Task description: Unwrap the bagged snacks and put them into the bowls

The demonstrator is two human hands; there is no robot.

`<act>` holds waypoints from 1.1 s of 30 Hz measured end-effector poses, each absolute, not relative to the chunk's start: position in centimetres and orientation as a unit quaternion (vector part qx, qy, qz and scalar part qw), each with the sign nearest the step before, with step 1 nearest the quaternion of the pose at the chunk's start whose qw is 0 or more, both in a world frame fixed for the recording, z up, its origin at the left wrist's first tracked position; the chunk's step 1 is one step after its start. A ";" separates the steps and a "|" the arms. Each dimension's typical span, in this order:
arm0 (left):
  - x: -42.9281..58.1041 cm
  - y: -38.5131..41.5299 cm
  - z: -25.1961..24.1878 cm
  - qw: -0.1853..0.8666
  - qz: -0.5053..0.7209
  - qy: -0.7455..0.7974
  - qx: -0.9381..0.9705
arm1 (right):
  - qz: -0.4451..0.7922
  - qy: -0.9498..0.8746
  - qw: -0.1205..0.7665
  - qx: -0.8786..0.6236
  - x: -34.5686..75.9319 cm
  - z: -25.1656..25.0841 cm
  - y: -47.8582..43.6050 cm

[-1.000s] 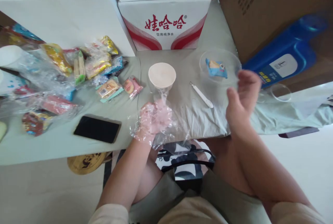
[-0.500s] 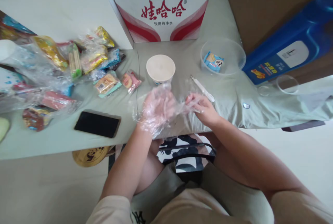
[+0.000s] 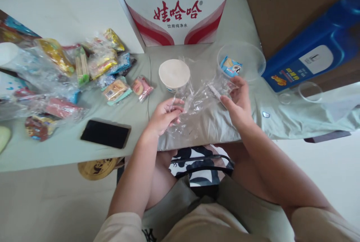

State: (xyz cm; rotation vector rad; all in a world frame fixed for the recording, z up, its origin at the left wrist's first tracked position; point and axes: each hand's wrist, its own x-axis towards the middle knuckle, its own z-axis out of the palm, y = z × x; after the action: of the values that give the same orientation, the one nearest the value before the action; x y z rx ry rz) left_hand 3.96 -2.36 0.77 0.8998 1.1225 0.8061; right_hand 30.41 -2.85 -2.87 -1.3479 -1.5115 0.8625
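Over the counter [image 3: 62, 150], clear plastic film [image 3: 195, 103] has come off the left hand [image 3: 164, 116], now bare, loosely curled, the right hand [image 3: 240, 103] half-spread, both grips unclear.

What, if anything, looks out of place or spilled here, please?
No spill shows. The wrapped packets at the left look untidy, heaped at odd angles, and the clear plastic between the left hand and right hand is crumpled.

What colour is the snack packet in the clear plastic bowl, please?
The small packet is mainly light blue, as the head view shows.
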 end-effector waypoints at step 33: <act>1.6 -2.4 1.0 0.469 0.593 0.513 0.407 | 0.422 -0.438 0.570 -0.552 30.0 -0.1 -3.5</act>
State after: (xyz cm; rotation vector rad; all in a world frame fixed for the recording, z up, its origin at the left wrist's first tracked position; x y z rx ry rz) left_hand 1.63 -2.42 1.00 0.9967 1.2586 1.4538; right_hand 29.97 -3.49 -0.11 -1.2961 -1.0276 0.9916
